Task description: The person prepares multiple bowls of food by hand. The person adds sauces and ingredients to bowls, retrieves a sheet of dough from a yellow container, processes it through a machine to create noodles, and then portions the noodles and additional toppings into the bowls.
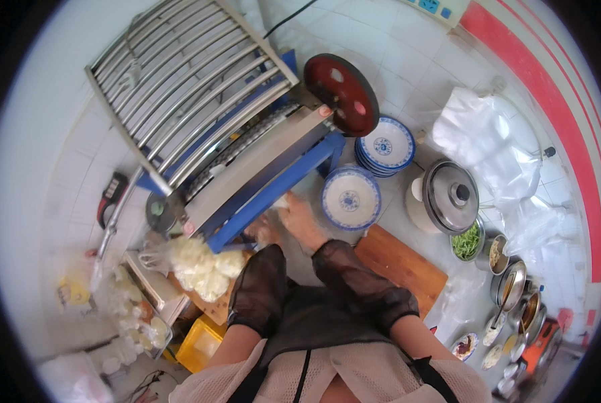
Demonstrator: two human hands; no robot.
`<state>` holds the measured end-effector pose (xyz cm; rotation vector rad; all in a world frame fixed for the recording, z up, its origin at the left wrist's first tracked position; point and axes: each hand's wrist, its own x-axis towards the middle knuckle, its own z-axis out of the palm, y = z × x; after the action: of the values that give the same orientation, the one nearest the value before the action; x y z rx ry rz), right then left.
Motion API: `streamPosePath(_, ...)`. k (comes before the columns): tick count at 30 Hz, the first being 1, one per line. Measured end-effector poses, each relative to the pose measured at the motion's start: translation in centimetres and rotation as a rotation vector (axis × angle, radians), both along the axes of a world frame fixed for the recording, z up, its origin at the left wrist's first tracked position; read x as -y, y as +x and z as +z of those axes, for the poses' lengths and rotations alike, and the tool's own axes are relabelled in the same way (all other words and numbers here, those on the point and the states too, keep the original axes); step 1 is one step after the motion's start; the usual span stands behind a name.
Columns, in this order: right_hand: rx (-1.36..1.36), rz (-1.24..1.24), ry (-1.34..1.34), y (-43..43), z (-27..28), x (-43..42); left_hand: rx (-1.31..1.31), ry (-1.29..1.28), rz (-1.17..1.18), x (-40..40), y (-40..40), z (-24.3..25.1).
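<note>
A noodle machine with a blue metal frame [275, 196] and a steel bar guard [194, 75] stands before me. My right hand [300, 219] is below the front edge of this frame, its fingers curled around a small white piece [280, 202], which is too blurred to name. Beside it, my left hand [263, 230] is blurred and partly hidden under the frame; what its fingers do is unclear. Stacked blue-and-white bowls [351, 200] stand to the right of my right hand. Bagged pale dough or noodles [207, 267] lie left of my left hand.
A dark red handwheel [341, 95] juts from the machine's right end. Further right are stacked plates [387, 143], a lidded pot [451, 196], chopped greens [465, 244] and several seasoning bowls. A wooden board [401, 267] lies by my right forearm; a yellow crate [200, 345] sits lower left.
</note>
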<state>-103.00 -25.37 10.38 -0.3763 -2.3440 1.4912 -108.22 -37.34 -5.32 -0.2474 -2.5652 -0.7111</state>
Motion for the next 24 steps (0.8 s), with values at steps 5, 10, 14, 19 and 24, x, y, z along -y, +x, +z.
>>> streamPosePath(5, 0.175, -0.002, -0.082, 4.6, 2.3, -1.9, 0.171, -0.085, -0.155, -5.7, -4.4, -2.6)
streamPosePath(10, 0.335, 0.068, -0.088, 8.1, 6.4, -2.9, 0.271, -0.189, -0.357, -10.8, -7.1, -5.2)
streamPosePath(14, 0.435, 0.095, 0.049, 11.3, 8.8, -5.0, 0.280, -0.261, -0.518, -13.9, -7.1, -7.5)
streamPosePath(19, 0.297, 0.034, 0.301, 12.8, 13.8, -7.5, 0.253, -0.236, -0.635, -14.1, -5.7, -8.7)
streamPosePath(24, 0.204, -0.155, 0.406, 12.4, 16.3, -10.5, 0.397, -0.103, -0.493, -12.2, -1.2, -7.4)
